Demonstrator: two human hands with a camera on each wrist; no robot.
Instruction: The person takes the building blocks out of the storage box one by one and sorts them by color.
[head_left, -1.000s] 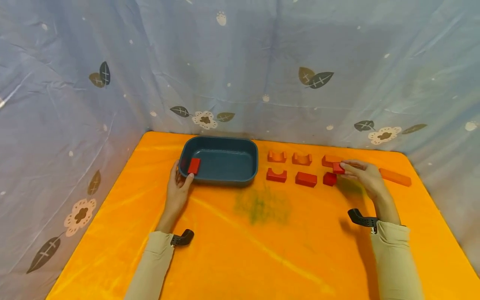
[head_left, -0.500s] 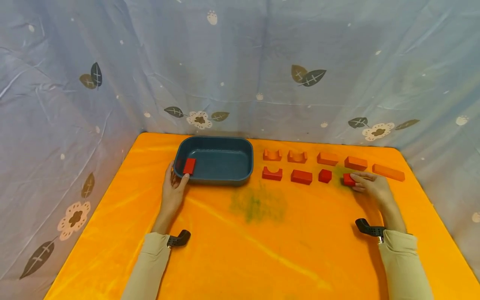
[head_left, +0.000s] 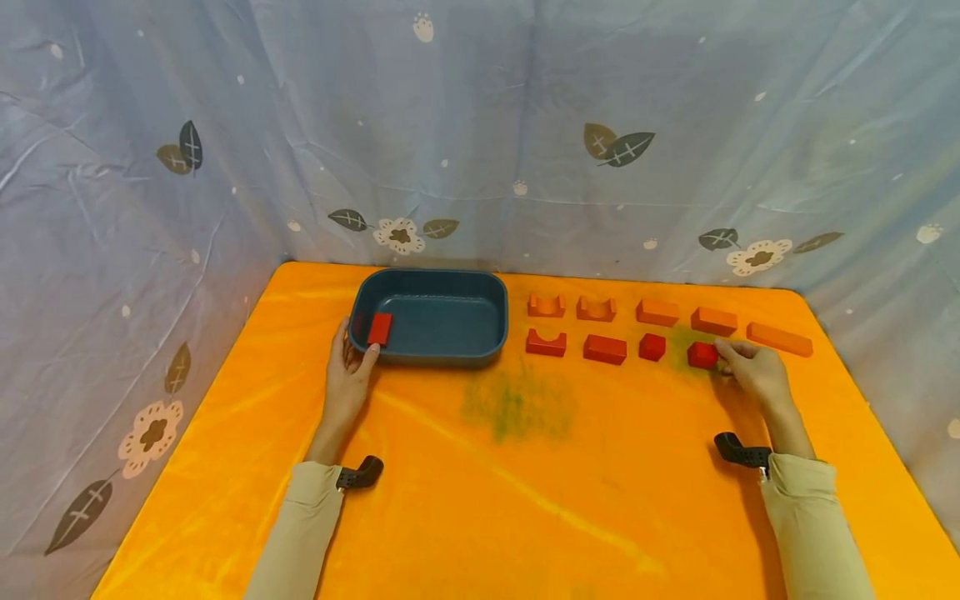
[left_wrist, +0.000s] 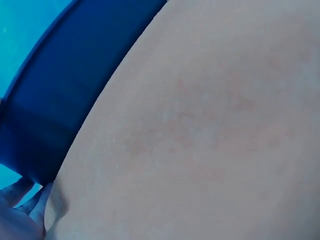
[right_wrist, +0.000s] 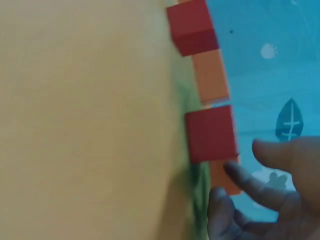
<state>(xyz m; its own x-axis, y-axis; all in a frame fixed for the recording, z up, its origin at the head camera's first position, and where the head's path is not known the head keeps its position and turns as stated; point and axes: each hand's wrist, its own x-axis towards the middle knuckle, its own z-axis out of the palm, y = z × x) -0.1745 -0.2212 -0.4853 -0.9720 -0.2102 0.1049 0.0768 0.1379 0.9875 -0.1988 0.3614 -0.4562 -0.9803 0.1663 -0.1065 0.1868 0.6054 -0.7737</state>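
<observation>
My left hand (head_left: 348,379) grips the near left corner of a dark blue rectangular dish (head_left: 442,361), thumb at the rim and fingers along the outer wall. Inside that corner, a red block (head_left: 380,328) lies near the thumb. My right hand (head_left: 759,373) is beside a red cube (head_left: 702,356) on the cloth at the right end of the front row. In the right wrist view, the thumb and fingers stand spread apart at the edge of this cube (right_wrist: 212,134), not closed round it. Another red cube (head_left: 652,347) stands to its left.
The front row continues left with a red block (head_left: 604,349) and a red notched block (head_left: 546,342). Behind are orange notched blocks (head_left: 547,306), orange rectangular blocks (head_left: 657,313) and a long orange bar (head_left: 780,339). A patterned curtain (head_left: 480,150) rises behind the orange cloth (head_left: 525,500).
My right hand has carried the red cube right and down onto the cloth, then let go of it. The left hand has stayed at the dish; the head view shifted slightly.
</observation>
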